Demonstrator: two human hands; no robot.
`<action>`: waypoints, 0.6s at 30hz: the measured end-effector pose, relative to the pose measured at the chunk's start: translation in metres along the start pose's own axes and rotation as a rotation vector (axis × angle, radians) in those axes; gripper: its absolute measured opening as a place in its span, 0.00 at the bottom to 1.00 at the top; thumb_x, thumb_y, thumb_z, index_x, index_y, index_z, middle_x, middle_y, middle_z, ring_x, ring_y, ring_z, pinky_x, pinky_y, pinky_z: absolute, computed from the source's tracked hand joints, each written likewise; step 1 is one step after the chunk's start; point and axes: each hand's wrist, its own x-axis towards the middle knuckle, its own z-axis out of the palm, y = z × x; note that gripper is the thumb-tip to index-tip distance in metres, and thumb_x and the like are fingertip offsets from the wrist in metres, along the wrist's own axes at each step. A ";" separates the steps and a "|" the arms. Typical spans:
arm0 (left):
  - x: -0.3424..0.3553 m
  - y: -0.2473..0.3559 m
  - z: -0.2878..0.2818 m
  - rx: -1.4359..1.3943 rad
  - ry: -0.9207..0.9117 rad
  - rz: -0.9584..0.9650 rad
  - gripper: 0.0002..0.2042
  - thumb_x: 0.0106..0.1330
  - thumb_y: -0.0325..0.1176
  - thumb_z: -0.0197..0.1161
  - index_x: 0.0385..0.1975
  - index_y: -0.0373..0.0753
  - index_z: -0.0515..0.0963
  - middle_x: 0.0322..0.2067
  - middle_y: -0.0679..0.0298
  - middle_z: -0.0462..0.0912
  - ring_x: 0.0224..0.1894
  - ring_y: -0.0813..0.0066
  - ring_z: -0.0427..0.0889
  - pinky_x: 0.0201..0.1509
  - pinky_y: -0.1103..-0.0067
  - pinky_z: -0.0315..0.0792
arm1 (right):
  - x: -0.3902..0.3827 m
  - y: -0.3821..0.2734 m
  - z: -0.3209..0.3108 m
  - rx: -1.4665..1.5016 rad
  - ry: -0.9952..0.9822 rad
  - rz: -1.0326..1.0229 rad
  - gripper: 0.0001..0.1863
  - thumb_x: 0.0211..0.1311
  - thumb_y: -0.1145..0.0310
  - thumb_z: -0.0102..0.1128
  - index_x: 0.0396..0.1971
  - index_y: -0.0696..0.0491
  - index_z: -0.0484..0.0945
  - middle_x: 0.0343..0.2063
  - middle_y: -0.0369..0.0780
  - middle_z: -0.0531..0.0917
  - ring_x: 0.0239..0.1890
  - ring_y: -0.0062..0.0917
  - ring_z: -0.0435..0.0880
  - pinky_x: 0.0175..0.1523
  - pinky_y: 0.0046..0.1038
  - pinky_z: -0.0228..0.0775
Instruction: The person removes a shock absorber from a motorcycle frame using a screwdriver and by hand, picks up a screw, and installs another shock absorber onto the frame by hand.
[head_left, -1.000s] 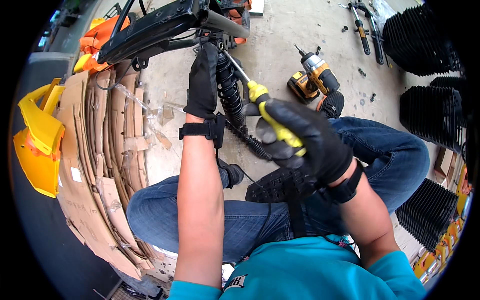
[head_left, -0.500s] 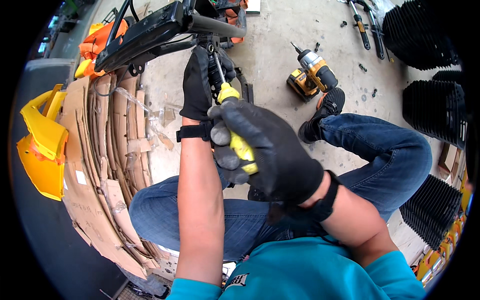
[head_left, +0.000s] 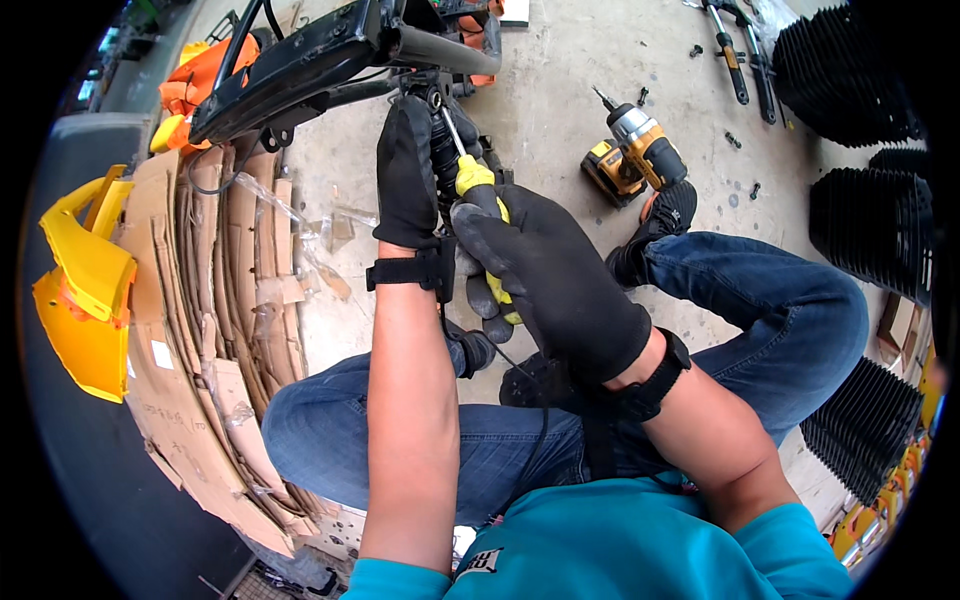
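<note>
My left hand (head_left: 405, 170), in a black glove, is closed round the upper part of a black coil shock absorber (head_left: 443, 150), just below a black metal frame (head_left: 290, 75). My right hand (head_left: 540, 270), also gloved, grips a yellow-and-black screwdriver (head_left: 475, 175) beside it. The screwdriver's steel shaft points up to a ring at the top of the shock, near the frame's joint. Most of the shock's lower part is hidden behind my hands.
A cordless driver (head_left: 640, 150) lies on the concrete floor (head_left: 550, 100) with small bolts. Fork tubes (head_left: 730, 55) and stacked black ribbed parts (head_left: 865, 230) are at the right. Flattened cardboard (head_left: 170, 350), yellow panels (head_left: 75, 290) and orange parts (head_left: 190, 85) are at the left. My bent legs are below.
My right hand swung left and up with the screwdriver, then shifted slightly right, so the shaft stands more upright. The shock's lower part became hidden. My left hand stayed near the top.
</note>
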 end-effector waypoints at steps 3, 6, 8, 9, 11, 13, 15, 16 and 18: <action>-0.003 -0.002 0.000 0.016 0.037 0.028 0.31 0.73 0.62 0.43 0.32 0.36 0.79 0.24 0.62 0.81 0.25 0.73 0.80 0.31 0.79 0.76 | -0.003 -0.010 -0.005 -0.012 -0.042 0.059 0.12 0.70 0.62 0.55 0.35 0.56 0.71 0.20 0.34 0.75 0.16 0.15 0.74 0.20 0.20 0.67; -0.001 -0.005 0.001 0.138 0.117 0.131 0.30 0.75 0.60 0.40 0.32 0.37 0.78 0.25 0.62 0.82 0.25 0.74 0.81 0.33 0.79 0.77 | 0.001 -0.015 -0.029 -0.097 -0.092 0.061 0.13 0.69 0.60 0.56 0.38 0.57 0.72 0.19 0.32 0.74 0.16 0.14 0.72 0.18 0.19 0.65; -0.001 -0.004 0.001 0.121 0.128 0.116 0.30 0.75 0.59 0.40 0.33 0.37 0.78 0.25 0.62 0.82 0.26 0.74 0.81 0.33 0.79 0.77 | 0.002 -0.016 -0.030 -0.146 -0.050 0.023 0.13 0.69 0.61 0.56 0.39 0.57 0.73 0.19 0.32 0.73 0.16 0.14 0.72 0.18 0.19 0.65; -0.001 -0.005 0.000 0.113 0.132 0.108 0.30 0.76 0.59 0.40 0.33 0.37 0.78 0.25 0.63 0.82 0.26 0.74 0.81 0.34 0.79 0.77 | 0.002 -0.015 -0.029 -0.166 -0.041 0.006 0.13 0.69 0.61 0.56 0.39 0.58 0.73 0.19 0.32 0.73 0.15 0.13 0.72 0.18 0.19 0.65; 0.001 -0.005 -0.002 0.133 0.094 0.119 0.29 0.76 0.59 0.40 0.34 0.38 0.78 0.26 0.63 0.83 0.27 0.74 0.82 0.35 0.79 0.77 | 0.004 -0.012 -0.030 -0.215 -0.033 -0.039 0.13 0.68 0.62 0.56 0.39 0.58 0.74 0.19 0.32 0.73 0.15 0.13 0.72 0.18 0.19 0.65; 0.002 -0.006 -0.002 0.131 0.071 0.113 0.29 0.76 0.58 0.40 0.35 0.38 0.78 0.26 0.63 0.83 0.27 0.74 0.82 0.35 0.79 0.77 | 0.008 -0.007 -0.036 -0.272 -0.035 -0.094 0.13 0.67 0.62 0.57 0.39 0.58 0.75 0.19 0.32 0.73 0.15 0.13 0.72 0.17 0.19 0.65; 0.000 -0.005 -0.003 0.109 0.070 0.090 0.28 0.76 0.57 0.41 0.36 0.38 0.78 0.26 0.63 0.83 0.27 0.75 0.82 0.36 0.79 0.78 | 0.007 -0.011 -0.038 -0.279 -0.061 -0.022 0.13 0.67 0.63 0.57 0.39 0.58 0.75 0.19 0.33 0.74 0.16 0.13 0.72 0.18 0.19 0.65; 0.000 -0.005 -0.003 0.108 0.057 0.094 0.27 0.76 0.57 0.41 0.36 0.38 0.78 0.26 0.64 0.83 0.28 0.74 0.82 0.36 0.79 0.78 | 0.007 -0.014 -0.039 -0.283 -0.074 0.015 0.13 0.66 0.63 0.57 0.39 0.58 0.75 0.19 0.33 0.74 0.16 0.13 0.72 0.19 0.19 0.66; -0.001 -0.004 -0.004 0.102 0.029 0.099 0.26 0.76 0.56 0.41 0.37 0.39 0.78 0.27 0.64 0.83 0.28 0.74 0.83 0.36 0.79 0.78 | 0.007 -0.016 -0.038 -0.393 -0.052 -0.016 0.14 0.65 0.62 0.58 0.38 0.59 0.75 0.20 0.36 0.76 0.18 0.15 0.74 0.23 0.22 0.68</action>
